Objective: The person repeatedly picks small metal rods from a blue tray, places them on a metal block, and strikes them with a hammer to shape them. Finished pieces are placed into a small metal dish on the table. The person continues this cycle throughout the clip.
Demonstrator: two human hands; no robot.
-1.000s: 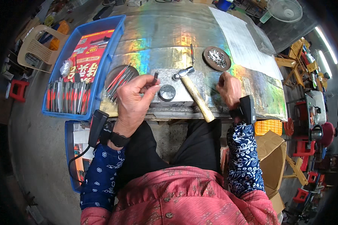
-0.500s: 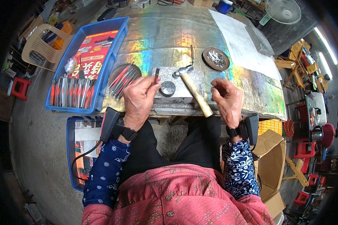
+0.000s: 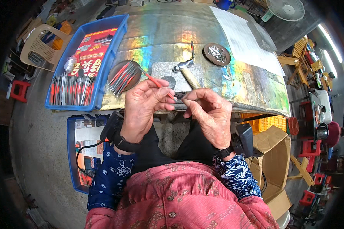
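My left hand (image 3: 141,110) pinches a slim red stick-like tool (image 3: 153,81) with a darker far end, held slanting over the table's front edge. Close to its near end is my right hand (image 3: 212,116), thumb and fingertips pressed together; whatever lies between them is too small to make out. Behind the hands, a grey metal block (image 3: 159,69) carries a small round dark disc (image 3: 167,81) and a hammer (image 3: 190,78) with a wooden handle. To the left, a brown dish (image 3: 136,81) bears several similar red and dark tools (image 3: 120,81).
A round brown dish (image 3: 226,61) of small silvery pieces sits at the back right. Left stands a blue tray (image 3: 116,49) with rows of red and dark tools. A thin red-handled tool (image 3: 192,49) lies behind the hammer. White sheets (image 3: 239,34) cover the table's right side.
Both hands have come together in front of the metal block, the right moving left. The tool in my left hand has swung from upright to slanting, its red part now showing.
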